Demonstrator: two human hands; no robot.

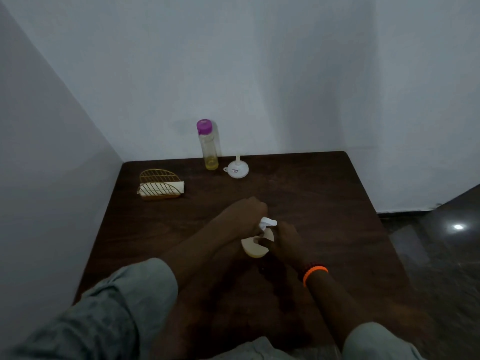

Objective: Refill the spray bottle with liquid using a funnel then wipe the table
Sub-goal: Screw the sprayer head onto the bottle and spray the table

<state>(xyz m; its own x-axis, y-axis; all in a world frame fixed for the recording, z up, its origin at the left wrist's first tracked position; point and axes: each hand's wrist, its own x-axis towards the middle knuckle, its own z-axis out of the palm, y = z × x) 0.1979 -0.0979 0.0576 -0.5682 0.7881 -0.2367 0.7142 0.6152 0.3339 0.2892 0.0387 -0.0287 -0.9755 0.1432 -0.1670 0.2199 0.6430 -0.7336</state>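
Note:
A small cream spray bottle [253,246] stands near the middle of the dark wooden table [324,203]. My left hand [242,216] is closed around its white spray head [267,222]. My right hand [281,242], with an orange band at the wrist, grips the bottle's body from the right. A tall clear bottle [209,145] with a purple cap and a little yellow liquid at the bottom stands at the table's far edge. Beside it, to the right, a white funnel [237,169] rests upside down, spout up.
A gold wire holder [159,185] with white napkins sits at the table's far left. Walls close the table in at the left and back. To the right the table ends above a glossy dark floor [441,242].

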